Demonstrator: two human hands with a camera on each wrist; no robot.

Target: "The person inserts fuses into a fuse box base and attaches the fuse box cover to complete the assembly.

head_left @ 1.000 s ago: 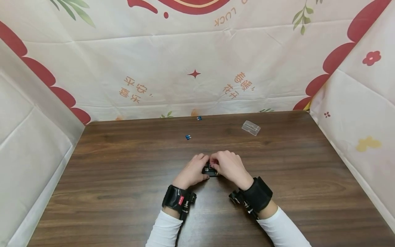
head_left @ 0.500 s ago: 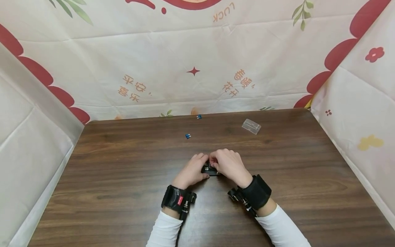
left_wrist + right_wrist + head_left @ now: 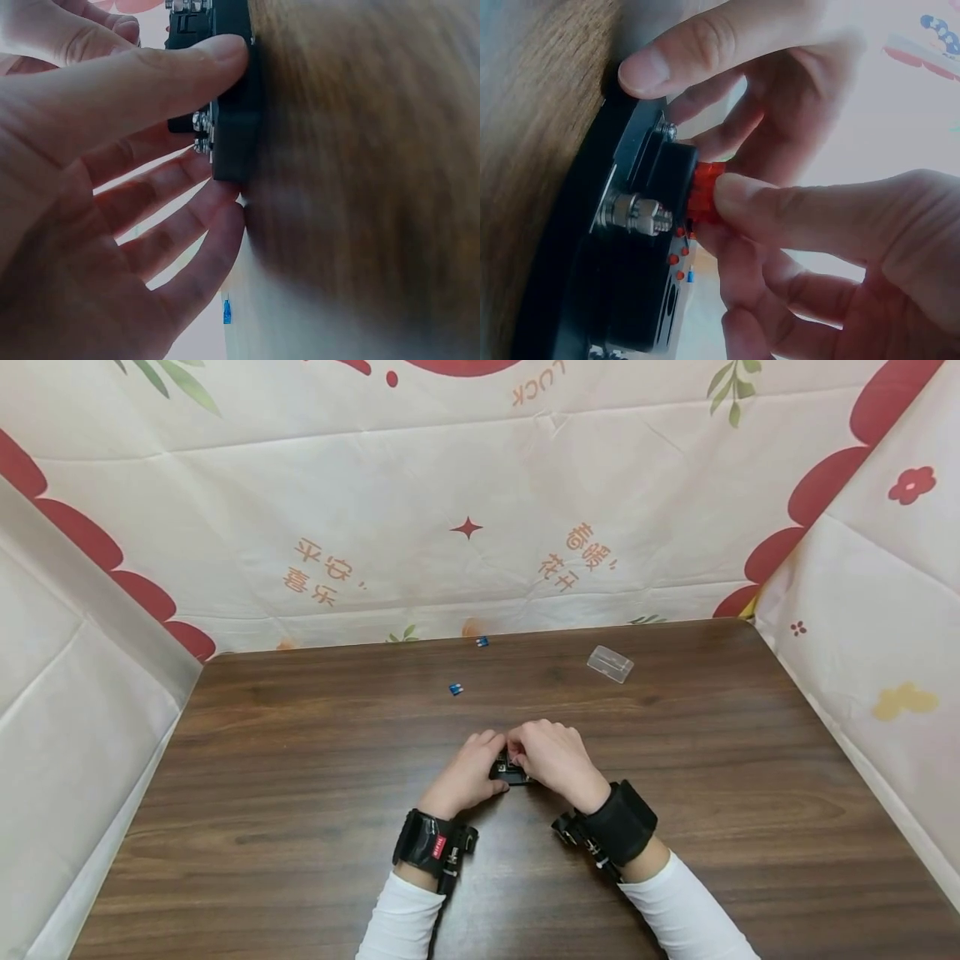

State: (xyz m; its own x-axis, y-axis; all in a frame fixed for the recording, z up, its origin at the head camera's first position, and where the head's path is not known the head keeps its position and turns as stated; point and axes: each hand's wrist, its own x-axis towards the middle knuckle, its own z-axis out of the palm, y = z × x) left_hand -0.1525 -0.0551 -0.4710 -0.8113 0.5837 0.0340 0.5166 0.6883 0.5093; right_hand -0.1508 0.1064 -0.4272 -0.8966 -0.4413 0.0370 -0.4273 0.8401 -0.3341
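Observation:
A black fuse box with metal terminal bolts lies on the table between both hands. My left hand grips it, the thumb along its near side and the fingers on the far side, as the left wrist view shows with the box's black base. My right hand pinches a red blade fuse between thumb and fingers against the box's top face. The fuse's blades are hidden, so how deep it sits cannot be told. Small red dots line the box beside it.
Two blue blade fuses lie beyond the hands, one nearer and one by the back edge. A clear plastic cover lies at the back right. Printed cloth hangs behind the wooden table and along its sides.
The head view has shifted slightly. Both hands stay at the fuse box with nearly the same grip, and the blue fuses and clear cover have not moved on the table.

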